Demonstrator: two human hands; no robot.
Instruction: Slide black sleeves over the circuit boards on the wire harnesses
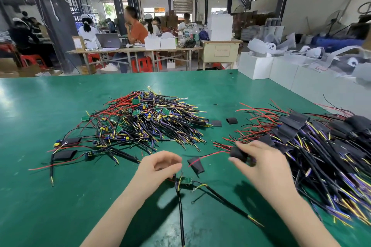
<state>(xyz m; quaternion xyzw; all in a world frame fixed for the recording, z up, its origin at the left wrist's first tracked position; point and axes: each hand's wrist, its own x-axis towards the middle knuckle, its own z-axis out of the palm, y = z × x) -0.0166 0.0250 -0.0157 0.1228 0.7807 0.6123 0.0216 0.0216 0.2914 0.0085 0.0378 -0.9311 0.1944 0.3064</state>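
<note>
Between your two hands, low on the green desk (50, 126), lay the harness you were working on: a small green circuit board (187, 180) with black cables running toward you and to the right. Your left hand (160, 166) sat just above and left of the board, fingers curled, pinching the harness wires (175, 178) right at the board's left edge. The board's long axis ran roughly left to right, its free end facing your right hand.

Your right hand (261, 163) was raised to the right of the board, a little farther from you, thumb and fingers curled round a black sleeve (239, 154). A red wire (212, 154) ran out leftward from that sleeve, so it may already have been sitting on another harness; the view was too blurred to be sure.

One loose flat sleeve (196, 165) lay on the desk between your hands, just beyond the board and nearer than anything else.

Farther out to the left sat the heap of bare harnesses (144, 120); on your right, the sleeved pile (313, 142). Judging by both heaps, plenty remained to do.
</note>
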